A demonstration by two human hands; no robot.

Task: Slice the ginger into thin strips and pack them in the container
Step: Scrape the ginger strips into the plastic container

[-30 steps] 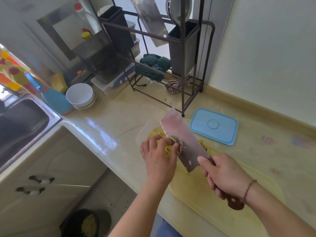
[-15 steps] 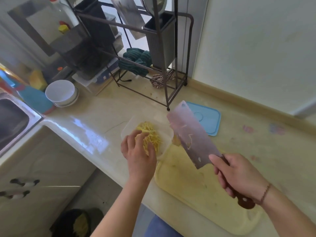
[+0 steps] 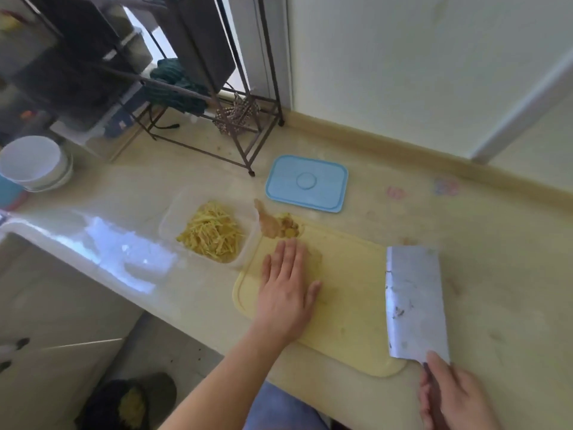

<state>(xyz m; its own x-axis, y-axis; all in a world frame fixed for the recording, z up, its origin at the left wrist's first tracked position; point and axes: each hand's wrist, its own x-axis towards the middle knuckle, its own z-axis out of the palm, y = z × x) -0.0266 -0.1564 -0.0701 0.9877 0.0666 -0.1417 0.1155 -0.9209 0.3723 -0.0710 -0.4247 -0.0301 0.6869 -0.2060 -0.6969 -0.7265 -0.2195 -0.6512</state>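
Now that my left hand (image 3: 286,293) has come off the container, it's lying flat on the cutting board (image 3: 350,308), fingers straight and holding nothing, fingertips pointing up toward the leftover ginger chunk (image 3: 274,226) at the board's far corner. A second ago that hand was still scraping strips off the blade and into the tub, so that batch looks packed. My right hand (image 3: 449,395) is wrapped round the handle of the cleaver (image 3: 415,302), which has swung down from over the tub and now sits with its flat side over the right edge of the board, well apart from the ginger. The container (image 3: 173,212) is just left of the board with a good pile of ginger strips (image 3: 210,232) in it. The blue lid (image 3: 307,183) is behind it, still off. It's blurry, so I can't say if there's a loose slice under my fingertips. My guess is the next thing is pulling that uncut chunk into the middle and slicing again.
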